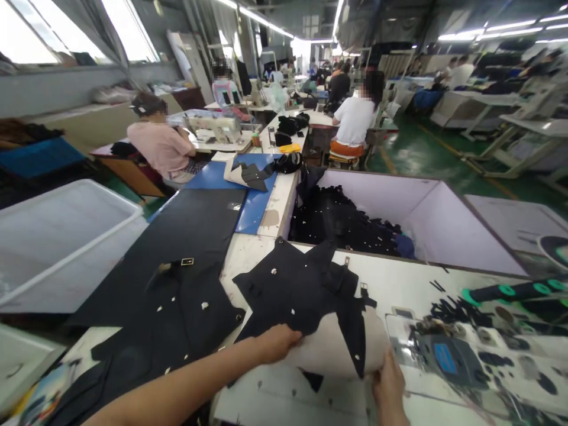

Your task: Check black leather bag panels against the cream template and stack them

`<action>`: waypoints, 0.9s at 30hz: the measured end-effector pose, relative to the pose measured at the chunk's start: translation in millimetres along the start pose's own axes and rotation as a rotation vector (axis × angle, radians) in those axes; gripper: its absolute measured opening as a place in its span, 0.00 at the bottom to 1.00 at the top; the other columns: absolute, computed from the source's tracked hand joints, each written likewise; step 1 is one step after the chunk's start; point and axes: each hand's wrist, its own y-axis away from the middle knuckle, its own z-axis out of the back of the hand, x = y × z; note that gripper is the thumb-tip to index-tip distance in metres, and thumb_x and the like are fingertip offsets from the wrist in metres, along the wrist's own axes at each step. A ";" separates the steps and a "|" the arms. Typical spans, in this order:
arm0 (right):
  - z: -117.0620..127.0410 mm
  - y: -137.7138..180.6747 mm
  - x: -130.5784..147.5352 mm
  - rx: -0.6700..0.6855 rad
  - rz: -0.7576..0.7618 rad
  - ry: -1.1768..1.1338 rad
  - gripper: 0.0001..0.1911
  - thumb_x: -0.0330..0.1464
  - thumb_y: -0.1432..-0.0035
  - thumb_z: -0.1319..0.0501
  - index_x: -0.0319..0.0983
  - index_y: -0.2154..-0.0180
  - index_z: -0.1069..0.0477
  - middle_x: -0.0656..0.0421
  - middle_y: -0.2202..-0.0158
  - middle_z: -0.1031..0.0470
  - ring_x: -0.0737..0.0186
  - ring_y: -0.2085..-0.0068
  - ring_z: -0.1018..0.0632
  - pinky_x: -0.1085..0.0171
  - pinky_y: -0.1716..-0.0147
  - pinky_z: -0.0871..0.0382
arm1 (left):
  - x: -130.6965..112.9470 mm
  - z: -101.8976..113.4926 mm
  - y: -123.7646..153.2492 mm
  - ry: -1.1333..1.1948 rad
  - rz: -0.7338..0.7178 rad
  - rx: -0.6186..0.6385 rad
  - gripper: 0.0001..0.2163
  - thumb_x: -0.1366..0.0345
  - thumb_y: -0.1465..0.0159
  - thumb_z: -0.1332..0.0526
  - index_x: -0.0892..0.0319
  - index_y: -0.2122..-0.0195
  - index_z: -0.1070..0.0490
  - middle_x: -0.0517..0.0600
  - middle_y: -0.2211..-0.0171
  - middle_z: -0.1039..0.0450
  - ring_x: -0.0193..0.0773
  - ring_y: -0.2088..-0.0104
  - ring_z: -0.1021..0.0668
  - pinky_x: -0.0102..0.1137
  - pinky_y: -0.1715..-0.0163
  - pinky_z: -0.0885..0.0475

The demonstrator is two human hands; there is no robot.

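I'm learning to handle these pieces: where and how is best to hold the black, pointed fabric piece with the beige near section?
Probably by the side edges of the beige section, from the near side: it lies broad and near, the left hand and right hand at those edges, while the black fabric spreads away.

Matt cloth piece point(298, 290); shiny metal buckle point(187, 261).

No lettering can be read; the blue panel point(445, 358) on the grey machine point(469, 362) is blurred.
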 end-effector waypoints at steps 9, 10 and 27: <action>26.7 6.4 2.8 0.114 -0.257 -0.042 0.34 0.46 0.64 0.28 0.43 0.53 0.29 0.58 0.51 0.25 0.58 0.54 0.24 0.67 0.62 0.24 | -57.1 -74.7 55.2 -0.151 -0.268 -0.531 0.10 0.70 0.33 0.47 0.57 0.51 0.34 0.48 0.60 0.29 0.38 0.57 0.29 0.40 0.49 0.39; 25.0 5.0 0.8 0.092 -0.259 -0.068 0.34 0.46 0.62 0.28 0.43 0.52 0.30 0.58 0.51 0.25 0.59 0.54 0.23 0.67 0.61 0.24 | -51.8 -91.2 63.5 -0.141 -0.276 -0.530 0.11 0.69 0.33 0.46 0.56 0.49 0.35 0.48 0.59 0.29 0.38 0.58 0.29 0.39 0.52 0.39; 1.3 5.4 4.8 0.059 -0.097 -0.032 0.32 0.47 0.52 0.34 0.42 0.47 0.33 0.53 0.40 0.34 0.52 0.37 0.38 0.53 0.38 0.41 | -24.9 -151.8 81.3 -0.024 0.007 -0.437 0.10 0.71 0.33 0.47 0.57 0.52 0.34 0.52 0.60 0.27 0.40 0.58 0.28 0.40 0.48 0.40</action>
